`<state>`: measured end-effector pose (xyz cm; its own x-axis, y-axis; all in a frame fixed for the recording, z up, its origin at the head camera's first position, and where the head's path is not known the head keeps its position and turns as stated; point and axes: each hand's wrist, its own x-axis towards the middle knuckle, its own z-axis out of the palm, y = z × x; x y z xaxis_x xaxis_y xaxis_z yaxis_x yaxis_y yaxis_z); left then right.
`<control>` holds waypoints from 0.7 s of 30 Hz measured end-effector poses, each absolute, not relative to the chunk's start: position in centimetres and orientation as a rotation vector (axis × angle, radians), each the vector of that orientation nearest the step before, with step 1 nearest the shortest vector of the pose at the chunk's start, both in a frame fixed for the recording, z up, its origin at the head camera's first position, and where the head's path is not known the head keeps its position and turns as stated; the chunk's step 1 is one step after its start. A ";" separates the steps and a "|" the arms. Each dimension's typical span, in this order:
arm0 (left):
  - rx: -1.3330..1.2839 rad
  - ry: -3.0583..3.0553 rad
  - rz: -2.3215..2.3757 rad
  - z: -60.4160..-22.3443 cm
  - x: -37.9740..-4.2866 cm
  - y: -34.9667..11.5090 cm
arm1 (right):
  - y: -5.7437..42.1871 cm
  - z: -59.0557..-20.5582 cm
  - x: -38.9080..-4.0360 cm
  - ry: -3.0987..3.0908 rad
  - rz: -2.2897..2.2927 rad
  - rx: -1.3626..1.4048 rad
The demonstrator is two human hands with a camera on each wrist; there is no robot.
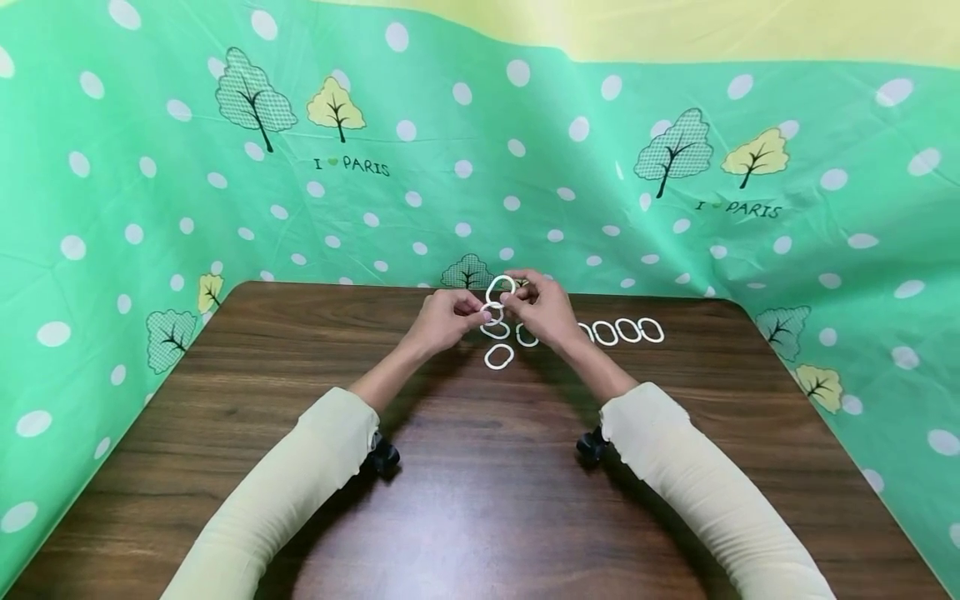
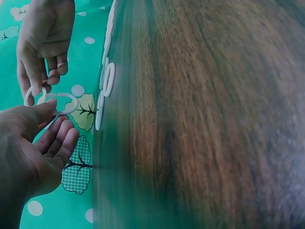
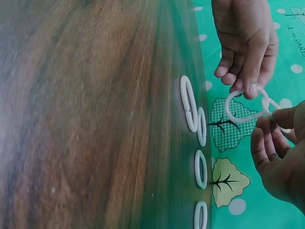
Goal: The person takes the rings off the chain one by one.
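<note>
Between the thumb and fingers of my left hand (image 1: 442, 321) is a white oval chain link (image 3: 228, 107). My right hand (image 1: 543, 308) pinches a second white link (image 1: 501, 277), held higher in the head view. Both links are off the table, and they cross each other where the hands meet; they look hooked together, though the fingers partly cover the joint. Just under the hands, a loose link (image 1: 488, 360) lies flat on the table, with another (image 1: 495, 337) behind it. A slit shows in the side of one lying link (image 3: 186, 95).
Several white links (image 1: 662, 332) lie in a row to the right, partly behind my right wrist. The dark wooden table (image 1: 465, 500) ends just beyond the hands, at a green dotted cloth (image 1: 420, 200). A black wrist mount (image 1: 384, 457) sits under the left sleeve.
</note>
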<state>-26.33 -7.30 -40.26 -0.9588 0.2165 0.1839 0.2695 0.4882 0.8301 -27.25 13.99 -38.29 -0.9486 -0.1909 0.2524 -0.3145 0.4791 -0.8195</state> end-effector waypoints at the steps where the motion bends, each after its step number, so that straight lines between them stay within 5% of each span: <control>1: -0.434 -2.663 -1.505 -40.3 -26.3 -7.3 | 14.0 -38.3 -27.3 -2.597 1.484 0.448; 12: -0.412 -2.683 -1.555 -40.2 -26.3 -7.6 | 14.7 -38.6 -27.4 -2.491 1.815 0.304; 21: -0.429 -2.670 -1.536 -40.2 -26.3 -8.0 | 15.7 -38.5 -27.3 -2.615 1.496 0.233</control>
<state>-26.27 -8.00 -40.18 -0.9614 0.2215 0.1634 0.2526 0.4740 0.8435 -27.29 15.68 -38.46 -0.9809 -0.0740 0.1796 -0.1923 0.4996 -0.8446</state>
